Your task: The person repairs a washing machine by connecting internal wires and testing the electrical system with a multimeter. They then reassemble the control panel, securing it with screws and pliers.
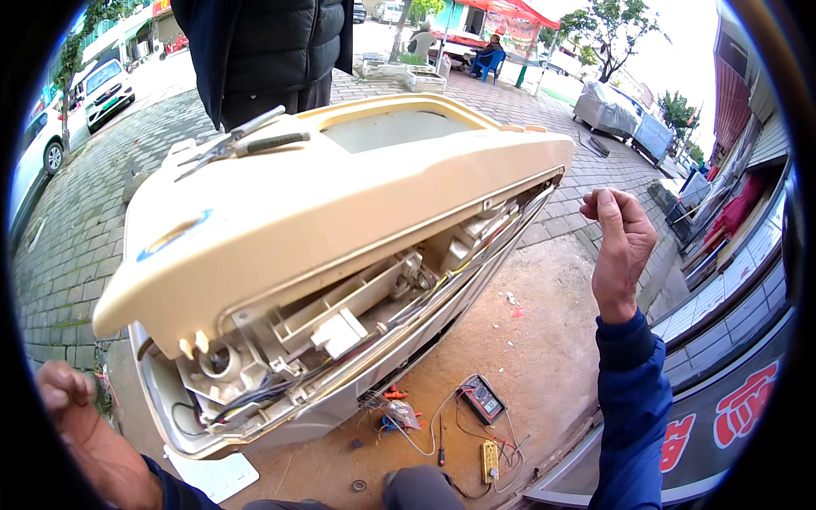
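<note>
A washing machine stands before me, its cream top cover [365, 221] tilted up on the near side. Under the raised edge show wiring [382, 327], white plastic parts [338, 333] and a round pipe fitting [223, 361]. My right hand [625, 246] is raised off the machine's right end, touching nothing around it. Its thumb and fingers press together in a pinch; anything between them is hidden. At the lower left my left hand [98, 438] is beside the near left corner, fingers bent and blurred. Pliers [270, 143] with dark handles lie on the cover.
On the ground are a multimeter [483, 399], a yellow power strip [490, 461], loose cables, a small plastic bag [401, 414] and a white sheet [219, 478]. A person in a dark jacket [263, 51] stands behind the machine. A sign panel [629, 476] borders the right.
</note>
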Demonstrator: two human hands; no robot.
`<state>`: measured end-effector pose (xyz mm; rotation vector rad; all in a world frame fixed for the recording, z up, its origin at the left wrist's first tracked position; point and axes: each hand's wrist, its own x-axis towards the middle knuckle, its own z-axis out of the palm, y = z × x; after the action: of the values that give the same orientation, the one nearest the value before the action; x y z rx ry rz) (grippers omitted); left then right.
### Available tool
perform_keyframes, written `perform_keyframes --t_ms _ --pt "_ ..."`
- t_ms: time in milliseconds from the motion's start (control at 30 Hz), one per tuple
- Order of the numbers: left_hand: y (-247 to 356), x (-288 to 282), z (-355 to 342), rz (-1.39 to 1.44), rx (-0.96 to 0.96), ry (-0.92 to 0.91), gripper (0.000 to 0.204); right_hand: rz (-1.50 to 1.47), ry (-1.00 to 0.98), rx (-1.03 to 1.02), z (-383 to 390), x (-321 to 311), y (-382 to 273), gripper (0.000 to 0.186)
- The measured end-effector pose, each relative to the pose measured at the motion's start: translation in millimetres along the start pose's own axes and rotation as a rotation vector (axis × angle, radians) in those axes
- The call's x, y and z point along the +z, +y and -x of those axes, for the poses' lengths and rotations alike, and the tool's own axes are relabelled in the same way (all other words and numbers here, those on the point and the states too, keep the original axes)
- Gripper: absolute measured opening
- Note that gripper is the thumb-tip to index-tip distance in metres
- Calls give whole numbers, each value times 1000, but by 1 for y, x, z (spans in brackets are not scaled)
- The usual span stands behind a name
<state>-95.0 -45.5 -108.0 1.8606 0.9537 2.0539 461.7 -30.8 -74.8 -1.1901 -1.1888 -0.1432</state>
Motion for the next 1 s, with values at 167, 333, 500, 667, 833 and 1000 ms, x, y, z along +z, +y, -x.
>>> perform_keyframes --t_ms 167,333,500,667,833,1000 --pt "29 73 -78 -304 -434 -448 102 199 -154 124 -84 -2 -11 21" --pt "25 76 -131 -469 -462 -916 100 408 -416 259 -149 14 -13 24" --pt "19 95 -152 -513 -583 -1084 105 737 -595 274 -200 16 12 24" --pt "17 99 -151 -512 -640 -1061 111 896 -670 140 -217 38 53 30" --pt "21 102 -155 -568 -678 -1045 110 1011 -767 238 -220 69 74 27" --pt "25 103 -159 -566 -707 -1034 109 1069 -856 216 -225 80 74 27"
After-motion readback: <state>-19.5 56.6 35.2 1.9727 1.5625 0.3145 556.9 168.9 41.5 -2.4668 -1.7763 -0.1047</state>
